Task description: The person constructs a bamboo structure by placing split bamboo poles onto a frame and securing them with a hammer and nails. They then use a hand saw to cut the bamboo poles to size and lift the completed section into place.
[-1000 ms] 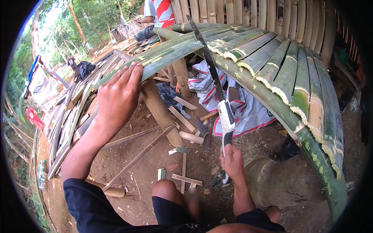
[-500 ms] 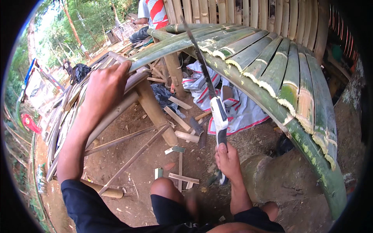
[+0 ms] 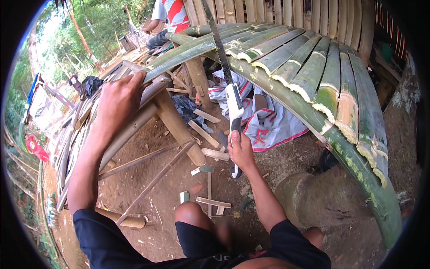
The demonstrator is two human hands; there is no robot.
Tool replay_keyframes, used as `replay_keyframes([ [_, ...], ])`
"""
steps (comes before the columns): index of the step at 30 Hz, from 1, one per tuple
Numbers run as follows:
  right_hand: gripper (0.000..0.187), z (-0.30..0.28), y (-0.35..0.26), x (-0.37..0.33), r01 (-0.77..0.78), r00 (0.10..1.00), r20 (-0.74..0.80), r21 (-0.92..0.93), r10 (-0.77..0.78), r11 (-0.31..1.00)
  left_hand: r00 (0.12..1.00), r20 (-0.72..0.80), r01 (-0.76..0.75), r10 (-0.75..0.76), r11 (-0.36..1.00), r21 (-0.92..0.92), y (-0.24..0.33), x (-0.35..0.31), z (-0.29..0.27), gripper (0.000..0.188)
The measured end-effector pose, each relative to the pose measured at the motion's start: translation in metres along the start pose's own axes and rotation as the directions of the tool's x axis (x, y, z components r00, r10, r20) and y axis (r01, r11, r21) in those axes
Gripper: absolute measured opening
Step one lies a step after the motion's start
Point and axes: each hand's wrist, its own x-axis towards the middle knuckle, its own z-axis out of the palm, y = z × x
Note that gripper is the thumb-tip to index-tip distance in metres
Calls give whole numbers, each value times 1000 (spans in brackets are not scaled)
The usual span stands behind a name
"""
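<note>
My right hand (image 3: 242,151) is closed around the white-and-black handle of a hand saw (image 3: 234,104). Its dark blade points up and away, crossing the long green bamboo strip (image 3: 179,59) near the row of cut slats. My left hand (image 3: 120,97) grips the free left end of that strip, thumb on top. Several split bamboo slats (image 3: 301,80) lie side by side to the right, their cut ends rough and pale. Beneath those ends runs a thick green bamboo pole (image 3: 291,104). Whether the teeth have bitten into the strip is hard to tell.
A bamboo post (image 3: 177,127) and a pile of strips (image 3: 80,130) stand at left. Wood offcuts (image 3: 216,154) and a white sack with red edging (image 3: 268,123) lie on the dirt. A log (image 3: 309,197) sits at right. Another person's arm (image 3: 157,20) shows at the back.
My right hand has pushed the saw up and forward, and slightly left, so the blade reaches farther past the strip. My left hand keeps its hold, almost still.
</note>
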Motion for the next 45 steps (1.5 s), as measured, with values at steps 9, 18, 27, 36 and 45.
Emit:
replay_keyframes([
  [9,49,17,-8,49,51,999,-4,-65,-51,997,1000,-23,-16,16,1000,19,2,-5,-1,23],
  [18,53,1,92,-78,-124,991,-47,25,125,992,993,52,111,-106,989,-100,-9,2,-8,22],
  [27,57,-15,19,-63,-84,996,7,31,84,996,813,90,540,-575,688,-484,-55,-49,-36,40],
  [36,46,-18,11,-63,-172,985,-17,80,174,982,601,54,698,-797,490,-522,85,-246,16,21],
  [45,41,14,8,-43,20,999,-27,-26,-21,999,646,88,743,-758,597,-303,144,-267,69,48],
])
